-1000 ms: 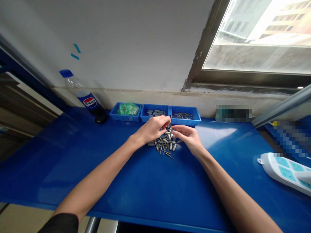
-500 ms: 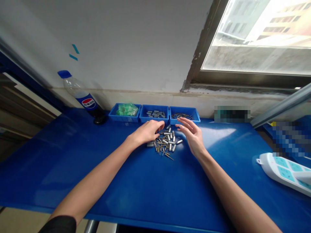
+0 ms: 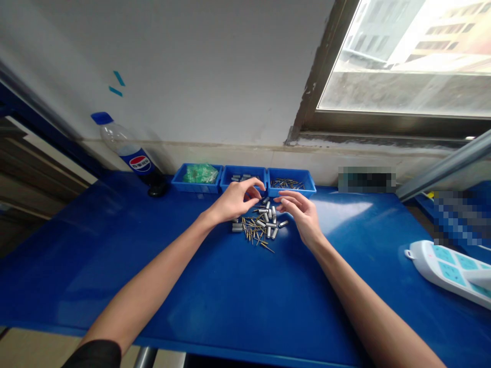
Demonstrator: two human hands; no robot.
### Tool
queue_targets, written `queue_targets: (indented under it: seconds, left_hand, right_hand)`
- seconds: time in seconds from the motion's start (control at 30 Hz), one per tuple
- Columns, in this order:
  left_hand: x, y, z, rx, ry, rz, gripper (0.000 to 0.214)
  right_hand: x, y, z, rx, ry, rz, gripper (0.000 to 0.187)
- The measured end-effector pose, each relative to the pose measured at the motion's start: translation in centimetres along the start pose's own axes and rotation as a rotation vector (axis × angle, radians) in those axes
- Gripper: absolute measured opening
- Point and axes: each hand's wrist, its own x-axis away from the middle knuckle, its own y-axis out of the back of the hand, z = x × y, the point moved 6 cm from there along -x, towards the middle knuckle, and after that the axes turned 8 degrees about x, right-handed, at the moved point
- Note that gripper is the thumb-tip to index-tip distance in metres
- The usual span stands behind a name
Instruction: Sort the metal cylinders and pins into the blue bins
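On the blue tabletop lies a loose pile of brass-coloured pins with thin shanks (image 3: 251, 232) and short silver metal cylinders (image 3: 269, 231). My left hand (image 3: 235, 200) is above the left back of the pile, thumb and fingers curled toward each other. Something small and dark seems to be at its fingertips, too small to name. Across from it, my right hand (image 3: 303, 212) hovers by the pile's right side, its fingers loosely bent and apart, with nothing visible in them. The fingertips of the two hands face each other with a small gap between.
Behind the pile stand three blue bins: one with green plastic bags (image 3: 200, 174), a middle bin (image 3: 226, 188) of grey cylinders, partly hidden by my left hand, and a right bin (image 3: 311, 188) of pins. A cola bottle (image 3: 140, 162) stands left; a power strip (image 3: 429, 266) lies right.
My left hand has lifted from the pile and moved slightly up and right. The right hand's fingers have bent in and lowered a little. The pile looks nearly the same.
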Motion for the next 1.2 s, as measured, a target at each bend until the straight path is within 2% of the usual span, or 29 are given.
queue_targets:
  seconds: [0.23,0.43,0.6,0.73,0.83,0.93,1.03,1.2]
  left_hand:
    - [-0.2,0.1,-0.4,0.228,0.042,-0.081,0.017]
    - [-0.1,-0.5,-0.1,0.345,0.083,-0.041,0.019]
    - [-0.1,-1.2,0.1,0.336,0.106,-0.020,0.023]
    - [-0.1,-0.8,0.8,0.146,0.080,-0.062,0.014]
    - [0.0,-0.8,1.7,-0.045,0.042,-0.054,0.011]
    - [0.1,-1.6,2.6,-0.166,0.029,0.020,0.019]
    - [0.1,-2.4,3.1,-0.308,0.033,0.071,0.023]
    - [0.1,-3.1,2.7,-0.460,-0.002,0.128,0.024]
  right_hand:
    - [0.3,-0.8,0.5,0.067,-0.009,0.087,0.035]
    - [0.5,-1.5,0.4,0.000,-0.037,0.166,0.033]
    - [0.3,-1.2,-0.4,-0.016,-0.051,0.126,0.029]
    - [-0.1,-0.1,-0.5,-0.043,-0.017,-0.019,0.028]
    - [-0.2,0.6,-0.2,-0.069,0.020,-0.110,0.038]
    - [-0.2,0.8,0.0,-0.092,0.012,-0.106,0.048]
    - [-0.1,0.7,-0.1,-0.103,-0.010,-0.091,0.043]
    - [0.0,0.6,-0.2,-0.091,-0.031,-0.075,0.040]
